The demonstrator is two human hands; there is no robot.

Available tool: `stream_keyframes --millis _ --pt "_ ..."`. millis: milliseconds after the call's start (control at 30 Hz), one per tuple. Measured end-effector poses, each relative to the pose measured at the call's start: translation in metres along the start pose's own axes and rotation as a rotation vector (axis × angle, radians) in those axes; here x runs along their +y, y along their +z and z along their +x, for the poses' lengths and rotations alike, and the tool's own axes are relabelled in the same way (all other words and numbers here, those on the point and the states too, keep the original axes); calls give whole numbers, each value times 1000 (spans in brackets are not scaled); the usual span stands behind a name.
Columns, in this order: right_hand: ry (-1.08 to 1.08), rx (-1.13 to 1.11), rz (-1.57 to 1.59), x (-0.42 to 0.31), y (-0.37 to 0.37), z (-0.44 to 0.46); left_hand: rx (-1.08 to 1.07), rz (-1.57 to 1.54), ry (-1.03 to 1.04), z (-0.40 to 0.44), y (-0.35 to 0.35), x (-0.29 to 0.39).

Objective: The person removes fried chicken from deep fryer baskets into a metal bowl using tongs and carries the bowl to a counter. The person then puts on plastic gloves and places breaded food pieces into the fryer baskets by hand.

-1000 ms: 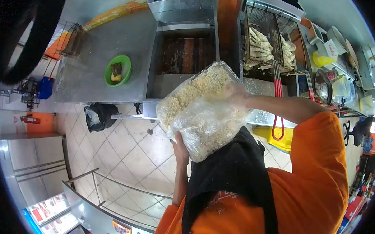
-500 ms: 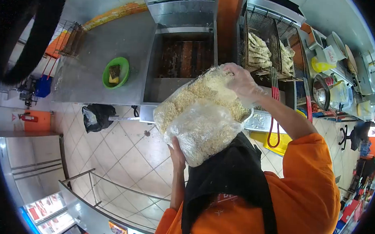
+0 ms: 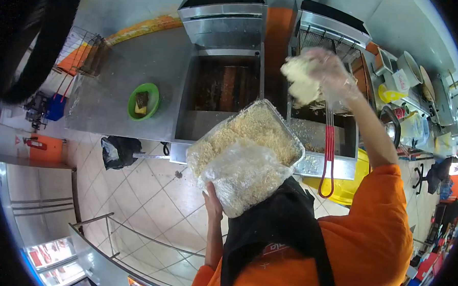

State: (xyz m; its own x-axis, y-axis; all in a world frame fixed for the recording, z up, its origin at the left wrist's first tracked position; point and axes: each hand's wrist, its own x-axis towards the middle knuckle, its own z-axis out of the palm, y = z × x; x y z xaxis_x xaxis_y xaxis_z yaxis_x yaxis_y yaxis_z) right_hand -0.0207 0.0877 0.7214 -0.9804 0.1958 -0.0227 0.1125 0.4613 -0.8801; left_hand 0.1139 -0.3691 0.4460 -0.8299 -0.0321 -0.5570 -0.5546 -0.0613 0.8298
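My left hand (image 3: 213, 201) grips the lower left side of a tray (image 3: 291, 126) of pale breadcrumbs (image 3: 258, 124), held against my black apron. A crumpled clear plastic bag (image 3: 246, 167) covers the tray's near half. My right hand (image 3: 332, 71), in a clear plastic glove and a little blurred, holds a flat, pale breaded cutlet (image 3: 302, 79). Hand and cutlet are above the wire fryer baskets (image 3: 311, 40), hiding most of what lies in them. A red-coated basket handle (image 3: 329, 157) points towards me below the right hand.
Left of the baskets is a fryer vat (image 3: 206, 80) with dark contents. A green bowl (image 3: 154, 100) with a sponge sits on the steel counter (image 3: 108, 107). Yellow tub (image 3: 347, 186) below the right fryer; bowls and containers (image 3: 410, 69) at far right. A black bag (image 3: 119, 151) hangs below the counter.
My right hand has lifted off the tray and moved up and right over the baskets with the breaded cutlet. My left hand and the tray have stayed nearly in place.
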Motion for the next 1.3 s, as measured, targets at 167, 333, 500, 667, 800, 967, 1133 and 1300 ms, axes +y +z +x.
stream_keyframes --millis 167,333,500,667,800,967,1133,1300 --pt "-9 230 -772 13 -64 81 66 21 30 7 -2 -13" --pt "-621 -34 -1406 4 1 49 63 85 -17 1 -1 -5" --pt "-187 -729 -1261 73 153 45 3 -25 53 -12 12 20" --pt "-74 -855 -1029 92 203 4 73 18 -15 -20 16 29" --pt "-7 -918 -969 115 215 -2 60 33 47 -17 14 25" --pt "37 -980 -934 135 210 2 41 6 47 -15 13 24" --pt "80 -963 -909 135 203 -8 60 15 -8 -15 14 25" --pt "100 -876 -879 101 184 -26 89 60 -28 -8 7 14"
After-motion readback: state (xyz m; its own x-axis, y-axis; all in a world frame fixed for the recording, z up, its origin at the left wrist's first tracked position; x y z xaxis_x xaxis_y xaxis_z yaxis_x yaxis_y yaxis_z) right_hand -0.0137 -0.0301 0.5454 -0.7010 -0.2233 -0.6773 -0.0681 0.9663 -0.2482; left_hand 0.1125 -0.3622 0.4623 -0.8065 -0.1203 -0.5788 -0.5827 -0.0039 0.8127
